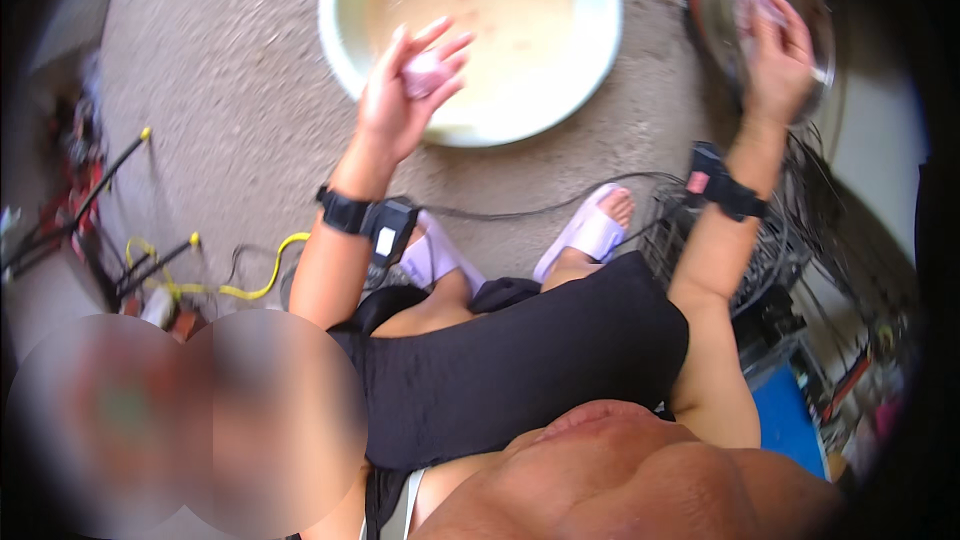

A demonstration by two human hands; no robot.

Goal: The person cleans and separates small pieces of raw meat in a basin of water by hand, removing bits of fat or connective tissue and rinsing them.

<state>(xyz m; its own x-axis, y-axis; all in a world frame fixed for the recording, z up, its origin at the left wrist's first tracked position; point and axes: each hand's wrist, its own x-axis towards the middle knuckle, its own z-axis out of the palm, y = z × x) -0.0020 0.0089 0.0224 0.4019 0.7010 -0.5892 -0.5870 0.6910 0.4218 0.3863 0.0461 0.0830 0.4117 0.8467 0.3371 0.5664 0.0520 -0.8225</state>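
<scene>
My left hand (pixel 390 101) is palm up over the near left rim of a wide, pale green basin (pixel 609 22). A wet pinkish lump (pixel 426 75), which looks like raw meat, lies in its half-curled fingers. Cloudy tan liquid fills the basin, with a few small reddish bits showing in it. Off to the right, my right hand (pixel 780 64) reaches into a shiny metal bowl (pixel 814 37). Its fingers close on a pale pink piece (pixel 761 7), partly hidden by the hand; more pink pieces lie beyond.
Rough concrete floor (pixel 225 90) surrounds the basin. A black cable (pixel 517 216) crosses in front of my lilac slides (pixel 577 229). Tangled wires and a dark crate (pixel 675 214) stand below my right arm. Black rods with yellow tips (pixel 112 180) and a yellow cord (pixel 262 281) are at left.
</scene>
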